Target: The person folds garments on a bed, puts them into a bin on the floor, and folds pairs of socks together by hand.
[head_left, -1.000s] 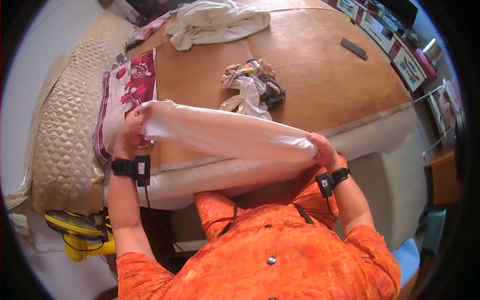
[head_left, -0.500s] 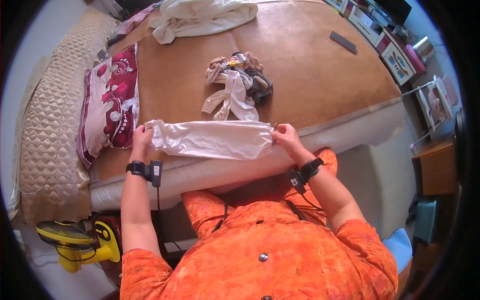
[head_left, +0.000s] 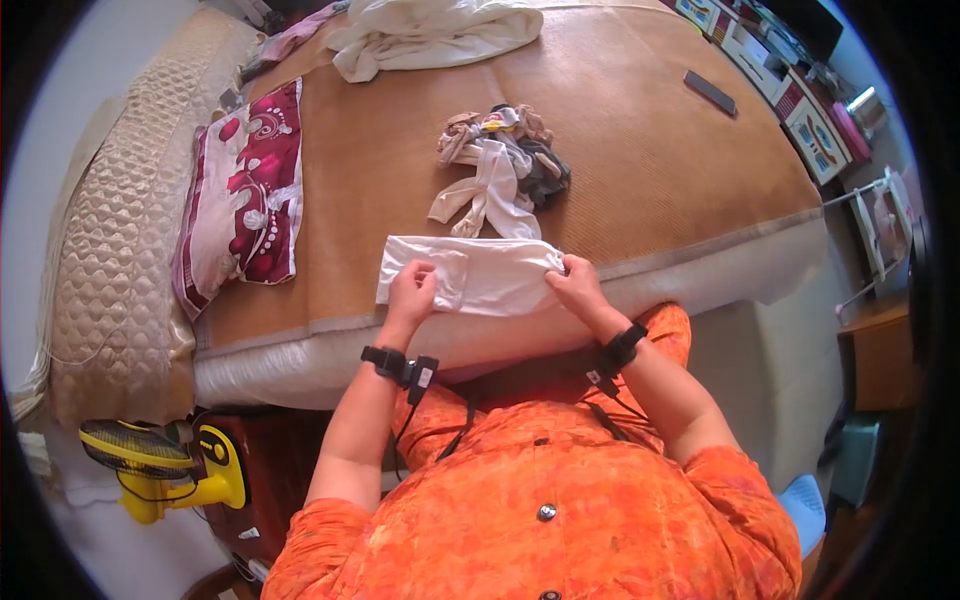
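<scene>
My left hand (head_left: 412, 292) has just brought one end of the white cloth (head_left: 508, 275) inward, leaving it shorter and doubled over; its fingers curl there, though I can't tell if they pinch. My right hand (head_left: 578, 284) grips the other end. Lightly creased, the cloth lies along the bed's (head_left: 660, 170) near edge, just before the clothes heap (head_left: 497, 180).

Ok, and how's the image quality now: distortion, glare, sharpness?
Head view: fisheye, black rounded corners, bed edge bowed; sheen on the quilted panel; white cloth pale, its folds faint; shirt button fairly crisp; cabinets at the upper right squeezed.
</scene>
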{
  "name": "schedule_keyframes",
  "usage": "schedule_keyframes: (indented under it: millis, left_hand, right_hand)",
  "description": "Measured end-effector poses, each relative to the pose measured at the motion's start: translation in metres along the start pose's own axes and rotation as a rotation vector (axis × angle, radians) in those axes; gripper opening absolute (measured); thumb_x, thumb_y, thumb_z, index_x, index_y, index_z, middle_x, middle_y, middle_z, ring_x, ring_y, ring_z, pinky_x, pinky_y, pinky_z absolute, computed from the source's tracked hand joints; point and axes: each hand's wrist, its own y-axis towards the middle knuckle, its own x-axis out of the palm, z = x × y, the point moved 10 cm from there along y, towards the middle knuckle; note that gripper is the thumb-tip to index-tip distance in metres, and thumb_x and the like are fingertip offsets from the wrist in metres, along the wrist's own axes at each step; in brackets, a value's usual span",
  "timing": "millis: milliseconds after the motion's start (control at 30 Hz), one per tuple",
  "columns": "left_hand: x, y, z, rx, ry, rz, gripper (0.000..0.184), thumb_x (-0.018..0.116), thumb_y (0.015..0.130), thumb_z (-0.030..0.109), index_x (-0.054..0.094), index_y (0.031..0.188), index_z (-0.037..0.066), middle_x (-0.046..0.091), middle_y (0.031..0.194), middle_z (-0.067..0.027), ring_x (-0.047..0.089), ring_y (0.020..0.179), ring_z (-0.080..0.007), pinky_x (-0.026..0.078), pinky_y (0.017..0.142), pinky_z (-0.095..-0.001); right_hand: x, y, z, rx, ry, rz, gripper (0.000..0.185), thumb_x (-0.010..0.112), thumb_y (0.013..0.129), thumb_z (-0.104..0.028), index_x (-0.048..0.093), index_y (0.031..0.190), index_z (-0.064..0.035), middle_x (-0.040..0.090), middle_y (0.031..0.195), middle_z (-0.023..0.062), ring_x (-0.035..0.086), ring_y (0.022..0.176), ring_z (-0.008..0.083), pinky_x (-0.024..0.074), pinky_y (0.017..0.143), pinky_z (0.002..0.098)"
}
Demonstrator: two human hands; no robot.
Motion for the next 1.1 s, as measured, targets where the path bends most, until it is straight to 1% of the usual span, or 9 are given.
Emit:
schedule_keyframes:
  millis: [167,367,500,600,633,733,800,933,1100]
  left_hand:
    - [-0.020,-0.029,-0.016,-0.138,-0.261,-0.045,0.013,0.051,0.081,0.012,0.055,0.090,0.004,0.056,0.071,-0.0011,0.051,0.059,-0.0060,0.040,0.049,-0.0202]
    - [-0.032,-0.058,-0.020,-0.225,-0.465,-0.050,0.013,0.051,0.082,0.013,0.055,0.092,0.006,0.055,0.072,-0.0004,0.052,0.059,-0.0073,0.040,0.049,-0.0202]
    - [-0.056,-0.059,-0.029,-0.216,-0.475,0.075,0.012,0.051,0.082,0.012,0.055,0.091,0.005,0.055,0.073,-0.0003,0.052,0.061,-0.0073,0.041,0.050,-0.0204]
    - [-0.073,-0.052,-0.027,-0.088,-0.380,0.224,0.011,0.052,0.080,0.009,0.055,0.089,0.003,0.056,0.071,-0.0020,0.052,0.061,-0.0084,0.043,0.053,-0.0225]
    - [-0.076,-0.052,-0.015,0.015,-0.321,0.282,0.011,0.052,0.079,0.008,0.056,0.087,0.002,0.058,0.070,-0.0038,0.053,0.061,-0.0093,0.045,0.055,-0.0243]
    - [-0.035,-0.055,0.032,0.173,-0.120,0.141,0.019,0.055,0.074,0.009,0.057,0.093,0.004,0.058,0.076,-0.0083,0.057,0.074,-0.0194,0.046,0.065,-0.0313]
    - [0.002,-0.061,0.066,0.421,0.286,0.135,0.033,0.061,0.070,0.016,0.054,0.101,0.006,0.055,0.094,-0.0092,0.051,0.096,-0.0244,0.040,0.081,-0.0377]
    - [0.037,-0.060,0.064,0.347,0.641,0.261,0.034,0.059,0.067,0.017,0.054,0.098,0.004,0.046,0.112,-0.0091,0.039,0.110,-0.0282,0.029,0.092,-0.0402]
    - [0.032,-0.046,0.034,0.457,0.477,0.057,0.025,0.056,0.069,0.011,0.057,0.093,0.005,0.053,0.099,-0.0103,0.046,0.101,-0.0270,0.035,0.086,-0.0370]
  right_hand:
    - [0.021,-0.007,-0.071,-0.043,0.153,-0.215,0.022,0.059,0.069,-0.018,0.053,0.070,0.0039,0.052,0.058,0.0072,0.052,0.055,0.0129,0.0427,0.050,0.0311]
    - [0.096,0.004,-0.124,0.019,0.130,-0.455,0.022,0.061,0.070,-0.019,0.052,0.069,0.0013,0.052,0.059,0.0059,0.049,0.049,0.0109,0.0408,0.042,0.0265]
    - [0.162,0.003,-0.123,0.184,0.299,-0.631,0.021,0.057,0.076,-0.015,0.056,0.085,0.0038,0.054,0.070,0.0056,0.053,0.063,0.0109,0.0463,0.053,0.0252]
    - [0.138,0.008,-0.133,0.123,0.382,-0.465,0.015,0.046,0.079,-0.003,0.056,0.089,0.0042,0.057,0.076,0.0078,0.055,0.065,0.0126,0.0476,0.057,0.0246]
    - [0.129,0.015,-0.128,-0.034,0.275,-0.418,0.018,0.046,0.075,-0.003,0.059,0.086,0.0014,0.060,0.073,0.0093,0.057,0.059,0.0186,0.0481,0.055,0.0290]
    - [0.106,0.008,-0.116,-0.384,-0.301,-0.364,0.023,0.048,0.070,-0.001,0.059,0.090,-0.0057,0.060,0.090,0.0101,0.057,0.078,0.0259,0.0469,0.069,0.0346]
    - [0.109,-0.020,-0.134,-0.853,-0.642,-0.299,0.034,0.053,0.067,-0.005,0.057,0.100,-0.0127,0.051,0.113,0.0068,0.045,0.105,0.0294,0.0361,0.087,0.0400]
    - [0.128,-0.033,-0.131,-1.078,-0.901,-0.386,0.051,0.057,0.065,-0.010,0.048,0.115,-0.0157,0.041,0.123,0.0037,0.032,0.117,0.0256,0.0253,0.094,0.0423]
    - [0.140,-0.034,-0.132,-1.049,-0.937,-0.506,0.049,0.057,0.064,-0.010,0.049,0.111,-0.0136,0.045,0.114,0.0034,0.036,0.112,0.0245,0.0278,0.091,0.0395]
